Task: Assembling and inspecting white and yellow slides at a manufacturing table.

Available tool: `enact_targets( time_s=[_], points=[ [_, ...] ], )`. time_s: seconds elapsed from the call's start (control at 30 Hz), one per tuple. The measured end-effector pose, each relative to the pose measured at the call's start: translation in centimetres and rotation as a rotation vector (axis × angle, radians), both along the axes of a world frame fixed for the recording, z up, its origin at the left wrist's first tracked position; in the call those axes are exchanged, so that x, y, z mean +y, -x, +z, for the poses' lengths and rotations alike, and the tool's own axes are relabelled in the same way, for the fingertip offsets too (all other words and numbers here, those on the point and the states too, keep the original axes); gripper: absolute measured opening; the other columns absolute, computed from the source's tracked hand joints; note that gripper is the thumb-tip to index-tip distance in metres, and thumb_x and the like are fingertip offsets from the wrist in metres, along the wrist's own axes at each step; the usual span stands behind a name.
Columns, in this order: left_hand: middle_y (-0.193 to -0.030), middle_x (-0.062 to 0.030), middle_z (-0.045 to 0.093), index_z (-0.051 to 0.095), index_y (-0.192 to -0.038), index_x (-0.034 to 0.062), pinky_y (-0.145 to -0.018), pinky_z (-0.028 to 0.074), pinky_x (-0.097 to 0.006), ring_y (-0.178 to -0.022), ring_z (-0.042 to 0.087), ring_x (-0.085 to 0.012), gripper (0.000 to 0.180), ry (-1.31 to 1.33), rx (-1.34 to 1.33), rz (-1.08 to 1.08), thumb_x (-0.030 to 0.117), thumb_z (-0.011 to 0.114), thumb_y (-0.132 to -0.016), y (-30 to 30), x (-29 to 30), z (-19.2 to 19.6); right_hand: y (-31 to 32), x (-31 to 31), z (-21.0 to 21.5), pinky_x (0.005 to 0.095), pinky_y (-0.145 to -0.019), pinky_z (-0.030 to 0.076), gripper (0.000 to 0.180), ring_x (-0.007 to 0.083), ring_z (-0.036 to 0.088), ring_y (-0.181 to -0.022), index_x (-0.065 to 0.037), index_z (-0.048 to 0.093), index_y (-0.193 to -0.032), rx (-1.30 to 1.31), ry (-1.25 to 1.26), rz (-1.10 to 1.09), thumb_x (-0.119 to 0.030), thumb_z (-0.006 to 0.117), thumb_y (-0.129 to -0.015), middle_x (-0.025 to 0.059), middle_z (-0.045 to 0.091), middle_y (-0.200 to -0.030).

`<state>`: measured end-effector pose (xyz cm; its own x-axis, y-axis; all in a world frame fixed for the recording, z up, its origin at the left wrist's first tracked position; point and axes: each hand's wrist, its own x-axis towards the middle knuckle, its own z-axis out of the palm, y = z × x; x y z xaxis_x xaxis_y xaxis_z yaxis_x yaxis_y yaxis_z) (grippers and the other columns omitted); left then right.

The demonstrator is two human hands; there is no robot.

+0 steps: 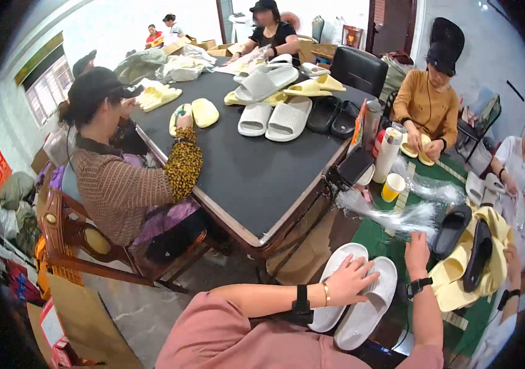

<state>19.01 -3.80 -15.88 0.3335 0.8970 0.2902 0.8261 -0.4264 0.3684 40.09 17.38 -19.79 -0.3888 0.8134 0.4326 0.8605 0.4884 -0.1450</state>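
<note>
My left hand [350, 281] lies with its fingers spread across a pair of light grey ribbed slippers [370, 307] at the table's near edge. The slippers sit side by side, toes pointing away from me. Farther right, my right hand [418, 251] reaches to the near end of a bundle of clear, shiny plastic strands [391, 212]. Its fingertips are drawn together at the strands; how many they hold is too small to tell. Right of that hand is a black slipper [452, 232], beside a pile of yellow slippers [453, 267] with another black one on top.
A yellow paper cup [393, 187] and a white bottle [388, 154] stand beyond the strands on the green table [367, 237]. Co-workers sit around, one handling yellow slippers [425, 150]. A dark-topped table [244, 178] at left bears more slippers. A co-worker's hand [513, 258] is near the yellow pile.
</note>
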Motion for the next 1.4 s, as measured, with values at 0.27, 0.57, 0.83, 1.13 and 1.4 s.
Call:
enact_targets(
  time_s=[0.27, 0.57, 0.83, 1.13, 1.4],
  points=[
    [-0.123, -0.013, 0.053, 0.051, -0.13, 0.0122, -0.1, 0.038, -0.051, -0.121, 0.047, -0.0337, 0.06, -0.064, -0.023, 0.0, 0.03, 0.071, -0.076, -0.9, 0.8, -1.5, -0.9, 0.2, -0.1, 0.0442, -0.073, 0.05, 0.005, 0.0344, 0.06, -0.086, -0.005, 0.063, -0.084, -0.061, 0.02, 0.005, -0.009, 0.065, -0.082, 0.0145, 0.059, -0.089],
    [-0.128, -0.0161, 0.053, 0.051, -0.13, 0.0079, -0.101, 0.039, -0.05, -0.123, 0.047, -0.0357, 0.06, 0.185, -0.159, -0.085, 0.034, 0.071, -0.079, 1.1, 2.8, 1.5, -0.4, -1.3, 2.7, 0.043, -0.069, 0.048, 0.004, 0.0351, 0.06, -0.079, -0.003, 0.062, -0.083, 0.14, -0.093, 0.112, -0.007, 0.062, -0.084, 0.0141, 0.061, -0.083],
    [-0.138, -0.0149, 0.047, 0.051, -0.131, 0.0073, -0.102, 0.041, -0.047, -0.13, 0.042, -0.033, 0.058, -0.004, 0.047, 0.076, 0.029, 0.069, -0.08, 4.8, 13.0, 1.9, 0.1, -3.5, 4.9, 0.0427, -0.065, 0.047, 0.005, 0.0368, 0.061, -0.072, -0.002, 0.06, -0.084, 0.31, 0.016, 0.117, -0.006, 0.063, -0.083, 0.0169, 0.062, -0.078],
    [-0.152, -0.0113, 0.032, 0.042, -0.142, 0.0157, -0.11, 0.032, -0.05, -0.141, 0.029, -0.0314, 0.062, 0.131, 0.354, 0.016, 0.04, 0.059, -0.088, 8.3, 17.3, -4.3, -0.9, -4.7, 6.4, 0.0415, -0.062, 0.047, 0.004, 0.0376, 0.061, -0.068, 0.0, 0.059, -0.082, 0.376, 0.11, 0.12, -0.003, 0.061, -0.084, 0.0192, 0.062, -0.075],
    [-0.155, -0.0108, 0.03, 0.038, -0.146, 0.0177, -0.114, 0.025, -0.049, -0.142, 0.029, -0.0304, 0.061, 0.068, 0.286, 0.022, 0.044, 0.049, -0.093, 8.7, 17.7, -6.1, -4.3, -3.4, 6.7, 0.0369, -0.055, 0.043, 0.008, 0.0274, 0.053, -0.056, 0.002, 0.054, -0.078, 0.4, 0.095, 0.085, -0.002, 0.057, -0.085, 0.0168, 0.054, -0.064]
  ],
)
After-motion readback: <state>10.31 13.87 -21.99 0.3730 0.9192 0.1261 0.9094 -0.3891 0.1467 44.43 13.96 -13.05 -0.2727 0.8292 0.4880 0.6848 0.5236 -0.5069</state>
